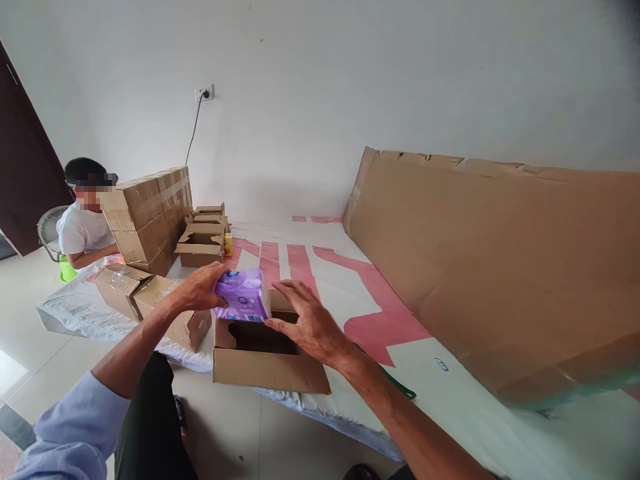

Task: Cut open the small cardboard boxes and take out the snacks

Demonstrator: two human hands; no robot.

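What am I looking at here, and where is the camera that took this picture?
The camera sits on a person's head, looking forward and down at their own bare hands. The left hand holds a purple packet over an open cardboard box; the right hand rests open beside the packet, on the box's edge. The box sits on a white sheet with red markings. Sealed cartons are stacked at the back left, where another person sits. A big flat cardboard sheet leans on the right.

pack between the fingers of both hands, open box just below the fingertips, sealed boxes left of them, stacked cartons behind-left, person beyond, flat cardboard sheet right
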